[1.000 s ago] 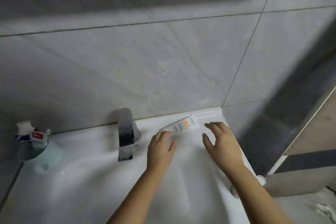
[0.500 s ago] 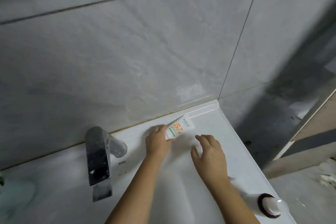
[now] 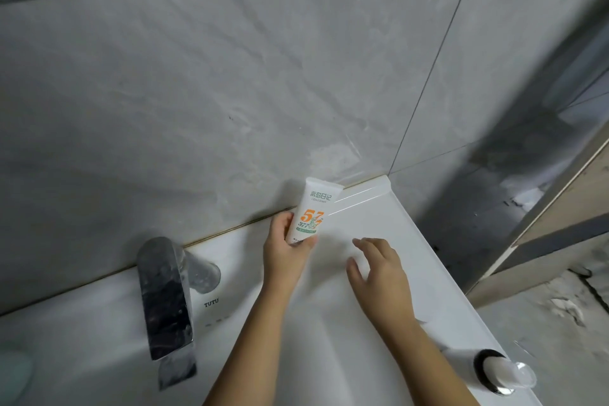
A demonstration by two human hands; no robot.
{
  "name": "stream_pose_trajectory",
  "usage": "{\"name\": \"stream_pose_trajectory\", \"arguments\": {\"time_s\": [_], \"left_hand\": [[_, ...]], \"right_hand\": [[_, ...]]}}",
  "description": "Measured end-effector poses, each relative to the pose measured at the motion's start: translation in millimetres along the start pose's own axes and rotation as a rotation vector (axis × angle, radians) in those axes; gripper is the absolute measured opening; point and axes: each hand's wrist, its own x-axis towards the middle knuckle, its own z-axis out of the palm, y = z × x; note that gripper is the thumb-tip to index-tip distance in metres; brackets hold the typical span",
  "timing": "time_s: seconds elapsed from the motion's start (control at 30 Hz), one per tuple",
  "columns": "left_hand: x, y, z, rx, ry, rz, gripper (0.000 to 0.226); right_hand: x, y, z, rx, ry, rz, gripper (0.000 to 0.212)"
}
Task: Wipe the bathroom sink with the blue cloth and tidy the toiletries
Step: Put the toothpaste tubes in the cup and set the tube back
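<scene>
Gripping the white plastic tube with orange print [image 3: 311, 209] upright, left hand [image 3: 285, 252] closed round its base.
Right hand [image 3: 379, 273] hovers open just beside, over the white ceramic sink [image 3: 395, 227].

Left hand [image 3: 286, 249]: grip closed, thumb on one side, fingers wrapped round the other, forearm reaching up from below. Right hand [image 3: 379, 269]: just beside that grip, palm down, fingers spread, empty.

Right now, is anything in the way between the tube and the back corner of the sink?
Nothing visible is. The left hand holds the white tube upright by the wall, and the ledge of the sink from there to the back right corner is bare. The right hand hovers open nearer the front, off that path.
</scene>
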Motion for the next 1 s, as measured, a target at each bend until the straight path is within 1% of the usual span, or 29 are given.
{"name": "stream_pose_trajectory", "arguments": {"time_s": [0.17,0.33,0.67,1.0], "left_hand": [[6.8,-4.2,4.4,-0.130,0.035,-0.016,0.042],[1.9,-10.8,7.7,-0.227,0.106,-0.009,0.044],[-9.2,-21.4,6.8,-0.246,0.153,-0.005,0.041],[-15.9,-24.9,1.5,-0.267,0.123,-0.025,0.042]], "right_hand": [[0.6,0.4,3.4,-0.003,0.001,-0.014,0.032],[-1.9,3.0,7.4,-0.009,0.005,-0.029,0.031],[-11.4,6.9,9.9,-0.010,-0.028,-0.026,0.030],[-20.1,9.3,14.1,-0.030,-0.024,-0.059,0.030]]}}
